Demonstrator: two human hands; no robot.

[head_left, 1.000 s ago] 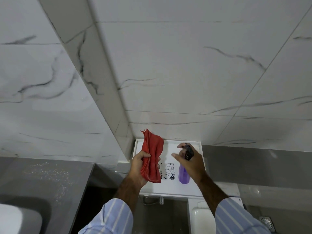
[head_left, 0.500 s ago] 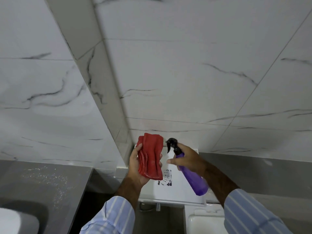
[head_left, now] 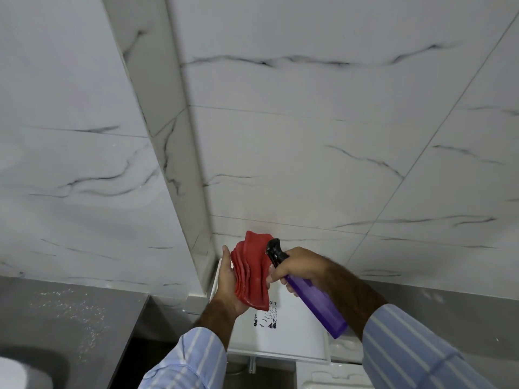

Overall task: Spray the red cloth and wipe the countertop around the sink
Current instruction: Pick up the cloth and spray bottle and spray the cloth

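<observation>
My left hand (head_left: 228, 279) holds a folded red cloth (head_left: 251, 272) upright in front of me, low in the middle of the view. My right hand (head_left: 297, 266) grips a purple spray bottle (head_left: 317, 301) by its neck, tilted, with its black nozzle (head_left: 273, 248) almost touching the cloth's right face. The grey countertop (head_left: 70, 318), speckled with white residue, lies at the lower left. The white sink (head_left: 12, 373) shows only at the bottom left corner.
A white tray-like shelf (head_left: 295, 327) with a black printed mark sits below my hands against the marble-tiled wall (head_left: 309, 136). A tiled column edge (head_left: 179, 169) runs down to it. A white fixture (head_left: 334, 374) lies at the bottom right.
My right hand lifted the purple bottle off the white shelf, tilted it and brought the nozzle up to the cloth. The view has tilted upward toward the wall.
</observation>
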